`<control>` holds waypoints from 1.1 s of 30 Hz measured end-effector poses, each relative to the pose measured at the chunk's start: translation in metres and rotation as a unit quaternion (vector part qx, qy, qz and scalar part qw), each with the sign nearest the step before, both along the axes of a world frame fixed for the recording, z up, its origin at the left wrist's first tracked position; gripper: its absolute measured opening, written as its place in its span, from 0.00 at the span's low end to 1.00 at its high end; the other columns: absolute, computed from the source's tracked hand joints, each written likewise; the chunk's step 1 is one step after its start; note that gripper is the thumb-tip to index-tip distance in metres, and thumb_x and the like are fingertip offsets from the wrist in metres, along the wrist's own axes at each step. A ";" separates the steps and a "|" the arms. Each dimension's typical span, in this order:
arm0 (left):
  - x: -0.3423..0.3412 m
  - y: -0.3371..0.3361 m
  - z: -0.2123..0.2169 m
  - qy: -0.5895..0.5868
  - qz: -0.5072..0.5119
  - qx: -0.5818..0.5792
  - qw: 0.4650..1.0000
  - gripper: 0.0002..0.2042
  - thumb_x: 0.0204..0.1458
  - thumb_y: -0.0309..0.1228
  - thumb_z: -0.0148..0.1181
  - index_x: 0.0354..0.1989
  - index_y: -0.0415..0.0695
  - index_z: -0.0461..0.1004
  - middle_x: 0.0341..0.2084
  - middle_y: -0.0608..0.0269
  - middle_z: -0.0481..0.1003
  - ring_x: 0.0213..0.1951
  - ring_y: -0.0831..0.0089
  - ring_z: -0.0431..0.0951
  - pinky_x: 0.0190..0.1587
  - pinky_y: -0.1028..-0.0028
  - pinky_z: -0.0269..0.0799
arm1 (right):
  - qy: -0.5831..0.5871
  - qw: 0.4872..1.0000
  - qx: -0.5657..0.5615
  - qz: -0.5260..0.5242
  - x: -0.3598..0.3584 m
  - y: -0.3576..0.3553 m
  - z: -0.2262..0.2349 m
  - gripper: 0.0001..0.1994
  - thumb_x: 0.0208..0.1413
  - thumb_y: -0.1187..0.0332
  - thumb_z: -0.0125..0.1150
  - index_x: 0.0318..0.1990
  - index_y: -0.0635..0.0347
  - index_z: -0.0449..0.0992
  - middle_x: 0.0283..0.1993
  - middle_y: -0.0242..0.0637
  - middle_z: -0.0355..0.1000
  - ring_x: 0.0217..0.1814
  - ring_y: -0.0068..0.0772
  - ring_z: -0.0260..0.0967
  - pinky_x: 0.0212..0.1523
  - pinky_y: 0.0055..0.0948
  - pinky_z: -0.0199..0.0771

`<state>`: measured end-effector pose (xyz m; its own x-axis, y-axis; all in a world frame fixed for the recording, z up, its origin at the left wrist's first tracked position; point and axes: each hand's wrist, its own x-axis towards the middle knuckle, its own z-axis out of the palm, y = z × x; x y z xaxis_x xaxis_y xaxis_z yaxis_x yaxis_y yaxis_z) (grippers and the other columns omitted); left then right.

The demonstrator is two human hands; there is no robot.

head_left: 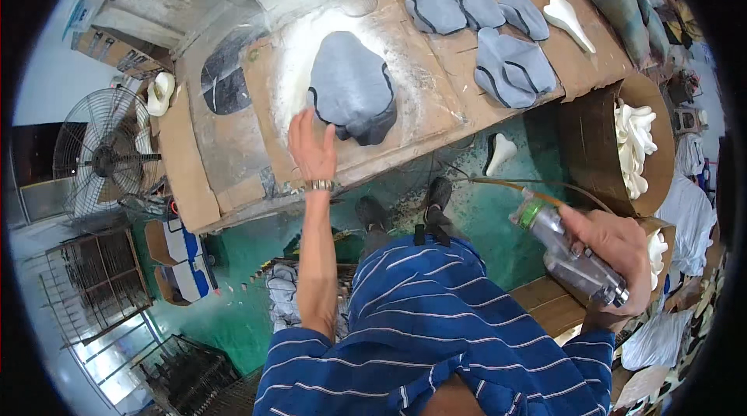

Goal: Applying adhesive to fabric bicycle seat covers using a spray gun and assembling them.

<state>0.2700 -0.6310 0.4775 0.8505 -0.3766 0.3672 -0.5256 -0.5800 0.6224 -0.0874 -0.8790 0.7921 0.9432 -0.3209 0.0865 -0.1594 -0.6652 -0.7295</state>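
Observation:
A grey fabric cover (350, 77) with black edging lies on the worktable, on cardboard dusted with whitish residue. My left hand (313, 150) is at its near left edge, fingers spread and holding nothing; I cannot tell whether the fingertips touch the fabric. Out to the right, off the table, my right hand (618, 249) is wrapped round a spray gun (554, 235) with a cloudy plastic cup and a green band. A thin brownish hose (506, 182) runs close by it. Several more grey covers (513, 70) lie at the table's far right, beside a cream saddle-shaped shell (568, 23).
Cardboard boxes (595, 140) of cream shells (634, 143) stand right of the table. One shell (502, 153) is on the green floor below the table edge. A standing fan (105, 155) is at the left, with wire racks (93, 276) below it.

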 end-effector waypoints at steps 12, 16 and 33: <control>0.070 -0.025 -0.003 -0.087 -0.056 0.108 0.989 0.10 0.42 0.37 0.74 0.33 0.49 0.89 0.49 0.64 0.82 0.64 0.54 0.71 0.67 0.53 0.61 | 0.011 0.993 -0.038 -0.107 -0.038 -0.008 -0.018 0.49 0.37 0.32 0.59 0.53 0.75 0.82 0.24 0.43 0.73 0.22 0.38 0.71 0.27 0.32 0.65; 0.085 -0.046 0.019 -0.064 -0.102 0.149 0.981 0.12 0.43 0.37 0.75 0.36 0.47 0.88 0.48 0.63 0.82 0.61 0.55 0.73 0.64 0.57 0.67 | -0.011 0.999 0.019 -0.026 -0.031 0.006 -0.012 0.42 0.40 0.40 0.62 0.52 0.75 0.82 0.22 0.39 0.71 0.19 0.33 0.70 0.22 0.31 0.64; 0.188 -0.091 0.157 -0.252 -0.114 0.058 0.959 0.10 0.50 0.34 0.71 0.38 0.44 0.84 0.44 0.58 0.83 0.49 0.58 0.81 0.55 0.62 0.75 | 0.003 0.995 0.069 -0.069 0.007 0.017 0.000 0.35 0.43 0.61 0.67 0.61 0.74 0.75 0.32 0.48 0.74 0.33 0.46 0.76 0.37 0.35 0.72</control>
